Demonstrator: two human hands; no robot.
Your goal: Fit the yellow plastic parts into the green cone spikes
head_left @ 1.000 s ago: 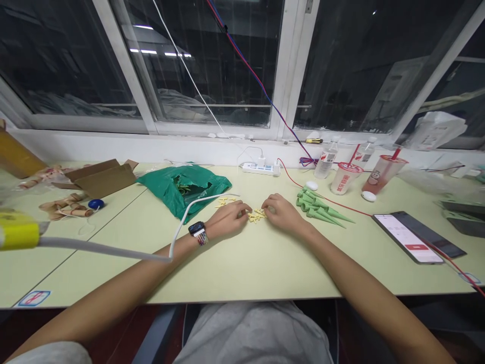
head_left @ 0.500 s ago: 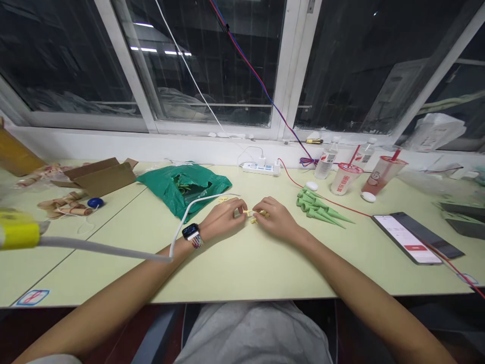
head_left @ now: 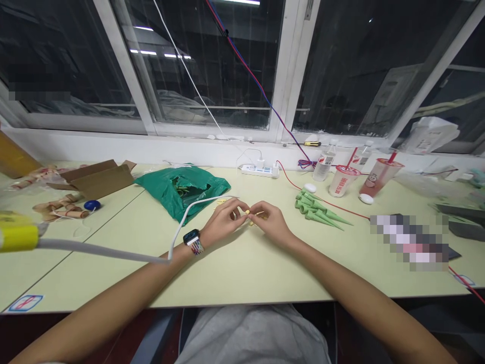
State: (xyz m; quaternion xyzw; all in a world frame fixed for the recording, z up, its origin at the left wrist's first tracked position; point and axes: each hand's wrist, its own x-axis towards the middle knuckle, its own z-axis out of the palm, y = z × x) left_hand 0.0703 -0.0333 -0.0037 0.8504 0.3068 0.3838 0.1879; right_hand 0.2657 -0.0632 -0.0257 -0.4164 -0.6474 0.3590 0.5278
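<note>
Yellow piece [head_left: 247, 212] pinched between left fingers [head_left: 238, 220], right fingers [head_left: 260, 206] just beside, grip unclear

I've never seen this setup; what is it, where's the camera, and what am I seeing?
No machine here: these are a person's bare left hand and right hand, seen by one head-worn camera looking forward and down. They meet over a pale table. The left hand's fingers pinch a small yellow piece; the right hand's are close against it, though whether they grip too is unclear. A green bag lies to the left, green cones to the right, with two drink cups behind them.
</note>
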